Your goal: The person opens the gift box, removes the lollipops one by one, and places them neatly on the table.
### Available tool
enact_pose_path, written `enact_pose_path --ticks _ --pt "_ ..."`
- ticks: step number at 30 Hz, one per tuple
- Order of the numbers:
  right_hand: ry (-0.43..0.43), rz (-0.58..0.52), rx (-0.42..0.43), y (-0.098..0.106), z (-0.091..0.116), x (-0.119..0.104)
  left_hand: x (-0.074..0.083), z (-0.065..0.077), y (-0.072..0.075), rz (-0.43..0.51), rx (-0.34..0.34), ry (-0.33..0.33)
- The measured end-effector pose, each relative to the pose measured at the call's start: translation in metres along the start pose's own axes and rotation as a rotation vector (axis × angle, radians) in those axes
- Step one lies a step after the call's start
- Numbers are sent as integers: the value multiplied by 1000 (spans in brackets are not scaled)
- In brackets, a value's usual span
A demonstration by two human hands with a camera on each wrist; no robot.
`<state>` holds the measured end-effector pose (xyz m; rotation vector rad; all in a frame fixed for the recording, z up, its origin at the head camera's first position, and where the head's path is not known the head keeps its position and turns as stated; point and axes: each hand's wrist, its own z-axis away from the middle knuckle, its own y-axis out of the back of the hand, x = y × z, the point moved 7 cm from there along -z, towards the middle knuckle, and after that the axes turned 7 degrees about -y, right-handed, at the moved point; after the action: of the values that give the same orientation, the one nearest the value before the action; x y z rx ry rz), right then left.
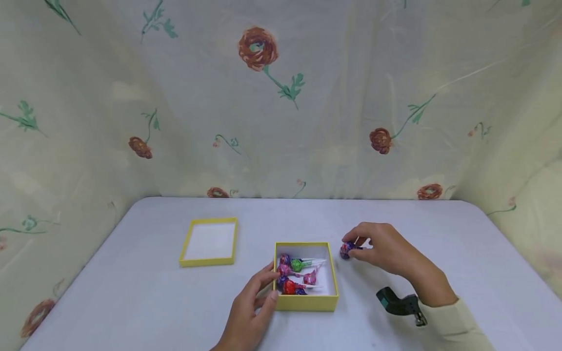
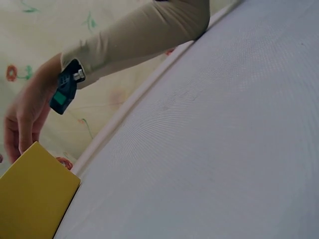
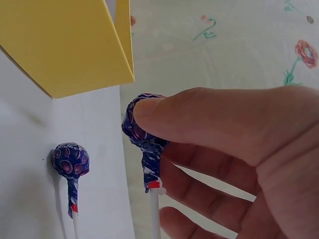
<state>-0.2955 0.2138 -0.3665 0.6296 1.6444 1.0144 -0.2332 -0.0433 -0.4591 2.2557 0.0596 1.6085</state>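
Observation:
My right hand [image 1: 386,248] pinches a lollipop [image 3: 144,119] in a dark blue patterned wrapper, thumb on its candy head, white stick hanging down in the right wrist view. It is to the right of a yellow open box [image 1: 306,303]. Another blue-wrapped lollipop [image 3: 71,160] lies on the table, beside the held one in that view. Inside the box lie several lollipops, among them a green one [image 1: 297,265], a red one [image 1: 289,286] and a pink one [image 1: 310,278]. My left hand [image 1: 250,307] rests against the box's left side, fingers relaxed, fingertips at the rim.
A shallow yellow-edged lid [image 1: 208,262], white inside, lies back left of the box on the white table [image 1: 131,292]. A flowered curtain [image 1: 320,122] surrounds the table's back and sides. A dark wrist device [image 1: 397,303] sits at my right sleeve.

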Motion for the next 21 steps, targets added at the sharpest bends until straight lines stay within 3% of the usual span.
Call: enact_pose_path --ticks 8,13,21 --pt "-6 -16 -43 -12 -2 7 -2 1 1 -30 2 1" --pt "-12 -17 -64 -18 -5 10 1 1 4 -36 13 -45" --pt "-27 -8 -91 -23 -5 13 0 1 1 -20 -5 -33"
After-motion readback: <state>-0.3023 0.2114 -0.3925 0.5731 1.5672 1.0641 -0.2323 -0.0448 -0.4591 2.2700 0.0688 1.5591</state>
